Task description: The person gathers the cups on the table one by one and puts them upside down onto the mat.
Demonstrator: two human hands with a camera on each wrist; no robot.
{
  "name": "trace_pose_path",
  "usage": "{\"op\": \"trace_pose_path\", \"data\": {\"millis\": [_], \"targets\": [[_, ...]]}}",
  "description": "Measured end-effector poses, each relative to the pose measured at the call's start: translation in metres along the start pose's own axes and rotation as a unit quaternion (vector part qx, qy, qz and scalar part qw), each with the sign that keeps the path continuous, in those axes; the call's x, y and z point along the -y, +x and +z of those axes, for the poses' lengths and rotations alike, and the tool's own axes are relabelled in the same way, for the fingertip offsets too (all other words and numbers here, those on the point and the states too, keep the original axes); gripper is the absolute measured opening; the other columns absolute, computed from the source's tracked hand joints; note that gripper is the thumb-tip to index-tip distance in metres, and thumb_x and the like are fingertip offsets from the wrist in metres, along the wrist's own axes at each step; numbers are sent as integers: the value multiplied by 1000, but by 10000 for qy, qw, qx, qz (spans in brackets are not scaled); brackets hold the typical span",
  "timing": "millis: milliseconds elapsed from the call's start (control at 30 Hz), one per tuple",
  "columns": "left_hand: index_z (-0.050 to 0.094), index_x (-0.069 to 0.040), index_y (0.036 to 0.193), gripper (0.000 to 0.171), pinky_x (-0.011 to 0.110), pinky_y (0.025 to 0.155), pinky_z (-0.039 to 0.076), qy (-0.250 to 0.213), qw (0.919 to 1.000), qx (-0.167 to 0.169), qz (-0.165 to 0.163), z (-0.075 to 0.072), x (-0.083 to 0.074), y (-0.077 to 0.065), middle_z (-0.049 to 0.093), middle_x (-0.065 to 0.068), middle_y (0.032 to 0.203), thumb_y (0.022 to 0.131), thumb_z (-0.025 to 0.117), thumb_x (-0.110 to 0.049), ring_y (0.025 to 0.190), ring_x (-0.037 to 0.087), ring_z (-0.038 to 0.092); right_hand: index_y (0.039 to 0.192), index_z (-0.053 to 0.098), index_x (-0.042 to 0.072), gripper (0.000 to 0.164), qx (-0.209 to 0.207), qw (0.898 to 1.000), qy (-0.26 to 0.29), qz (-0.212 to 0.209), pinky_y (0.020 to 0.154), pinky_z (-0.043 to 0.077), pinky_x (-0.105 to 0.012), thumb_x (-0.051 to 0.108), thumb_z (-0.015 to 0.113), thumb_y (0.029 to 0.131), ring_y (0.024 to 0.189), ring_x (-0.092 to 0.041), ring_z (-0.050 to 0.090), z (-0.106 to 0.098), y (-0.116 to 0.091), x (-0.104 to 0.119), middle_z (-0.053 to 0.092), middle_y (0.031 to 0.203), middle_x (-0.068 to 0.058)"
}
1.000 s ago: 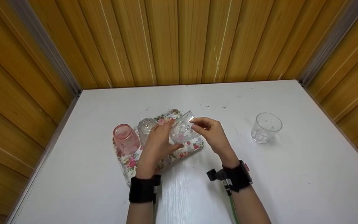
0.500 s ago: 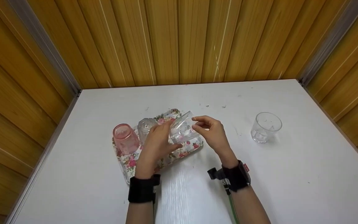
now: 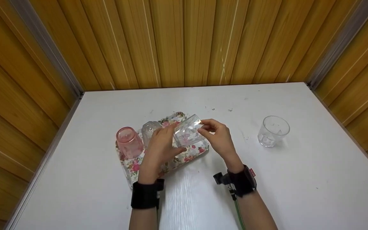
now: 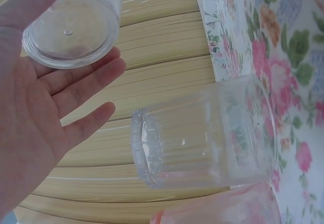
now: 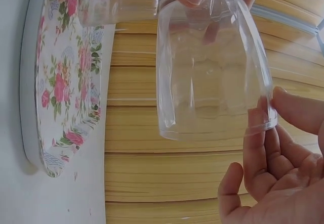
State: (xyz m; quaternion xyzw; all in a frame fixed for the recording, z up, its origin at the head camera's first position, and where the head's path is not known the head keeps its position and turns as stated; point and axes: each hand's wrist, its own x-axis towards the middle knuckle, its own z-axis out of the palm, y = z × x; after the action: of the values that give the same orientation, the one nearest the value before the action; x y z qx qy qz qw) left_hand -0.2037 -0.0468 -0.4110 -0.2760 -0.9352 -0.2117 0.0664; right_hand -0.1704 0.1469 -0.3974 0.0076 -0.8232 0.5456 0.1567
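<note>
Above a floral tray (image 3: 188,158), a clear glass (image 3: 188,131) is held tilted between both hands. My left hand (image 3: 161,143) grips it around the base end, thumb on one side and fingers on the other, as the left wrist view shows. With thumb and fingertips, my right hand (image 3: 217,137) pinches the rim; its little finger is off the glass in the right wrist view. A second clear glass (image 4: 202,138) stands upside down on the tray, partly hidden by my left hand in the head view. Beside it is a pink glass (image 3: 129,145), also upside down.
Another clear glass (image 3: 272,131) stands upright on the white table (image 3: 311,166) at the right. Wood-patterned panels (image 3: 196,44) close off the back and both sides. A black strap (image 3: 243,180) with a green cable is around the right wrist.
The held glass has turned slightly in my hands, and my right fingertips have shifted a little along its rim. The tray and the other glasses stay in place.
</note>
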Motion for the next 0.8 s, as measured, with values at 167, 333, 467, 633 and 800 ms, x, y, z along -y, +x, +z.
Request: {"op": "trace_pose_path", "data": {"millis": [167,333,467,633,800], "targets": [[39,-10,135,84,42,106,29,54,9998,-172,66,-3,-1,-2,56,8,124,68,75,-45,115,25,52,104,66,4,25,1,9997,-202,-129,80,48,-35,14,67,81,84,-20,62,0,0,0,66,85,-7],[41,-10,134,82,44,105,30,125,9993,-308,152,-6,-2,-4,56,8,123,68,75,-45,114,25,52,104,66,6,24,7,9997,-152,-171,79,48,-36,14,66,82,84,-19,62,-1,0,-1,66,86,-7],[42,-8,132,82,44,105,31,224,9989,-365,215,-8,-2,-4,56,9,123,68,76,-45,114,25,52,104,66,6,24,24,9998,-146,-134,77,48,-34,14,67,82,83,-19,61,-1,0,-1,65,85,-6],[41,-6,132,83,44,105,30,301,9987,-350,196,-8,-3,-5,56,11,123,68,75,-45,115,25,52,103,67,6,23,25,9997,-202,-159,76,47,-30,13,67,82,81,-16,61,-1,0,-1,65,84,-4],[41,-5,133,83,44,105,30,351,9985,-364,216,-10,-4,-5,56,12,123,69,75,-45,114,26,52,104,67,7,23,10,9996,-203,-174,75,46,-30,14,67,82,81,-17,60,-1,0,-2,66,83,-4]]}}
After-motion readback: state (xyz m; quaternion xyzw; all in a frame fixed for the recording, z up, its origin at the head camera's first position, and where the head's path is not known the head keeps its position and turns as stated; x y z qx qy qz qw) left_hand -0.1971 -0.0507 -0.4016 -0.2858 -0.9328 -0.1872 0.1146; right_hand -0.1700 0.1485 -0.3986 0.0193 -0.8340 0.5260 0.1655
